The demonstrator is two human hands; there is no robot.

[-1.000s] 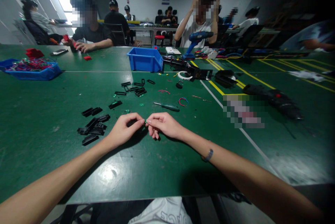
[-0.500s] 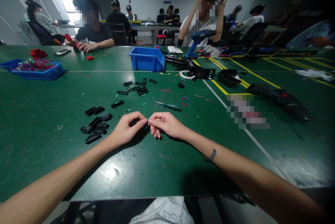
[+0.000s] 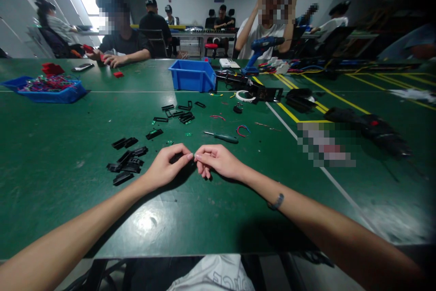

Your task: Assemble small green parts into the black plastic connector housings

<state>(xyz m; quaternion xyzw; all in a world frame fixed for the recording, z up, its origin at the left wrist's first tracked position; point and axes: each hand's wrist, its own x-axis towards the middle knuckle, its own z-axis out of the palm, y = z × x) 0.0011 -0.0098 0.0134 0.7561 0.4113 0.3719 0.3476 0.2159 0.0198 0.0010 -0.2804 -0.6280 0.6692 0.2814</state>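
My left hand (image 3: 170,164) and my right hand (image 3: 218,160) meet over the green table (image 3: 211,223), thumbs and forefingers pinched tip to tip. Something tiny sits between the fingertips, too small and covered to name. The other fingers of my right hand curl loosely below. Left of my left hand lies a pile of black plastic housings (image 3: 127,162). Beyond my hands are several black rectangular frames (image 3: 185,117), a few small green pieces (image 3: 188,135) and a screwdriver (image 3: 223,137) with a dark green handle.
A blue bin (image 3: 193,76) stands further back, beside a blue cordless drill (image 3: 260,50). At the left, a blue tray (image 3: 51,93) holds coloured wires. A white ring (image 3: 245,96) and black tool-like objects (image 3: 378,130) lie to the right. Co-workers sit across the table.
Both hands keep nearly the same pinched pose, fingertips together. The whole view has shifted very slightly; nothing on the table has visibly moved.
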